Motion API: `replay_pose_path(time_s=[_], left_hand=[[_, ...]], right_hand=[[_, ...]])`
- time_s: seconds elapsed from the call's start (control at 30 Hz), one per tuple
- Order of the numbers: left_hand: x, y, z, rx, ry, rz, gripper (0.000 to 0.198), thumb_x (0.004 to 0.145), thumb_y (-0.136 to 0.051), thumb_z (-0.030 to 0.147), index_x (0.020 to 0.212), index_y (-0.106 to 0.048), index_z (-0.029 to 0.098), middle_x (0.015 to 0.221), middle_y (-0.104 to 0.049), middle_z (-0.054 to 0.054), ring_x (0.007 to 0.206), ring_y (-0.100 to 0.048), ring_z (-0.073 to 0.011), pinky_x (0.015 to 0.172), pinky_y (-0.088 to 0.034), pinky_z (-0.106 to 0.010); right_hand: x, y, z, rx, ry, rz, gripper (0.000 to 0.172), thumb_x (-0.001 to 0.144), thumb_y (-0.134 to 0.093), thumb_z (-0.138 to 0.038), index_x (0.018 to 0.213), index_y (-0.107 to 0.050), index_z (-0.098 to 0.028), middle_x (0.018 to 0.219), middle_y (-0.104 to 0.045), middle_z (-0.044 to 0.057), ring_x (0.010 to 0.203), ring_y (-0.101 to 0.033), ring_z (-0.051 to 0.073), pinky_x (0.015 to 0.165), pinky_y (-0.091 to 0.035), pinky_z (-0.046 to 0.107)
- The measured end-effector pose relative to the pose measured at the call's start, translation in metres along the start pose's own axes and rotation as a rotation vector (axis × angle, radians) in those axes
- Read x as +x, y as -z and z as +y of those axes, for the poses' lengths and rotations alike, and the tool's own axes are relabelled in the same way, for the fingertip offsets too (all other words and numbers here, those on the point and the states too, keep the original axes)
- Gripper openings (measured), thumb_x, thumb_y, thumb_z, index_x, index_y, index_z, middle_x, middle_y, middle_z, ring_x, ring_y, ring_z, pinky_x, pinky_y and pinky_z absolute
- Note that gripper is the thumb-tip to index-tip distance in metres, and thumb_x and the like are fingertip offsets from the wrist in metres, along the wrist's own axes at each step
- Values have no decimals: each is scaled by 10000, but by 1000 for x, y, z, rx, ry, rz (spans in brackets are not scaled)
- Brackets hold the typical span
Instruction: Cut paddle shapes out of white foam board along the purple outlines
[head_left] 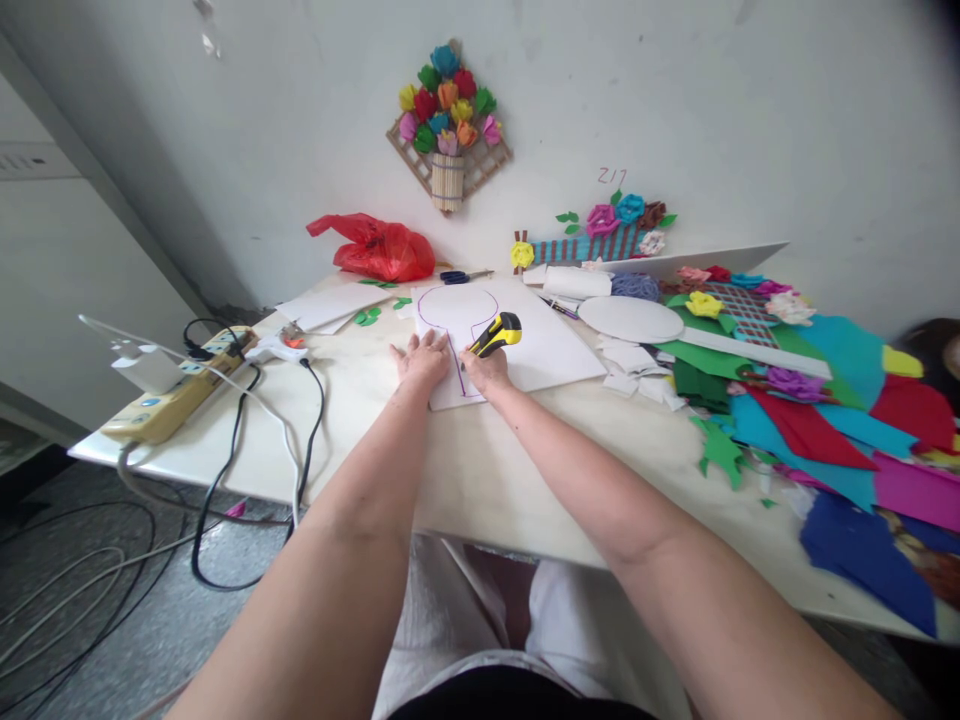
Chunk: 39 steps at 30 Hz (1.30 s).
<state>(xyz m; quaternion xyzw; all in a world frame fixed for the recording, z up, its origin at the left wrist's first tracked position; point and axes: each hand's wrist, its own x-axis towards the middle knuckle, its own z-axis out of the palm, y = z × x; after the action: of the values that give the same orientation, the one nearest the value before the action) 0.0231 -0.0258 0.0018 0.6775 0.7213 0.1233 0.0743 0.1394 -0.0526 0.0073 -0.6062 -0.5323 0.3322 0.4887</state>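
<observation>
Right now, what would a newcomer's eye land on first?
Probably the multicoloured flower decoration high on the wall, near the middle. Then the yellow-and-black cutter in the right hand, over a purple-marked white sheet where the left hand rests. The heap of bright sheets on the table's right side competes too.

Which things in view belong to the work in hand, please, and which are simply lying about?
In use:
utility knife, in the right hand
purple-marked white sheet, left hand at its edge

Apparently lying about:
red bag
scissors
power strip
coloured sheets
</observation>
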Motion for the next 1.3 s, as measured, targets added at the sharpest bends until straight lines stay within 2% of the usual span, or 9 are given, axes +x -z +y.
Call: replay_pose_path(time_s=[0.2, 0.57, 0.77, 0.93, 1.13, 1.3], left_hand=[[-1, 0, -1, 2, -15, 0, 520, 921, -211, 383, 1420, -351, 424, 1548, -248, 67, 1426, -157, -263, 1094, -25, -652], [1, -3, -2, 31, -8, 18, 519, 918, -192, 393, 1409, -353, 449, 1543, -257, 86, 1424, -172, -240, 1102, -28, -634], [7, -8, -3, 72, -34, 32, 547, 916, -187, 378, 1435, -361, 366, 1540, -280, 40, 1424, -184, -232, 1146, -4, -519], [16, -9, -2, 91, -67, 31, 558, 914, -185, 378, 1443, -357, 338, 1535, -296, 21, 1419, -198, -248, 1152, -5, -489], [21, -6, 1, 77, -55, 30, 557, 915, -167, 379, 1435, -364, 354, 1537, -291, 21, 1420, -197, -258, 1133, 25, -555], [8, -1, 8, 80, 31, -6, 547, 919, -165, 381, 1428, -364, 367, 1551, -255, 11, 1434, -152, -263, 1104, 17, -626]], right_hand=[[-2, 3, 1, -36, 18, -6, 103, 706, -579, -221, 684, -661, -161, 713, -702, 50, 770, -675, 182, 712, -497, 244], [-6, 2, 7, -130, 39, 39, 160, 731, -570, -295, 683, -677, -186, 714, -707, 62, 831, -685, 216, 735, -503, 270], [-6, -1, 5, -263, 57, 61, 228, 763, -543, -338, 676, -678, -176, 741, -714, 97, 865, -686, 243, 736, -494, 285], [3, -6, 5, -333, 66, 74, 248, 761, -537, -363, 685, -677, -173, 754, -712, 116, 872, -684, 269, 719, -493, 302], [12, -7, 6, -320, 64, 66, 235, 754, -541, -364, 693, -679, -183, 739, -707, 104, 872, -682, 266, 719, -488, 298], [13, -5, 7, -269, 56, 59, 215, 749, -544, -347, 703, -683, -190, 725, -707, 82, 848, -684, 242, 720, -492, 286]])
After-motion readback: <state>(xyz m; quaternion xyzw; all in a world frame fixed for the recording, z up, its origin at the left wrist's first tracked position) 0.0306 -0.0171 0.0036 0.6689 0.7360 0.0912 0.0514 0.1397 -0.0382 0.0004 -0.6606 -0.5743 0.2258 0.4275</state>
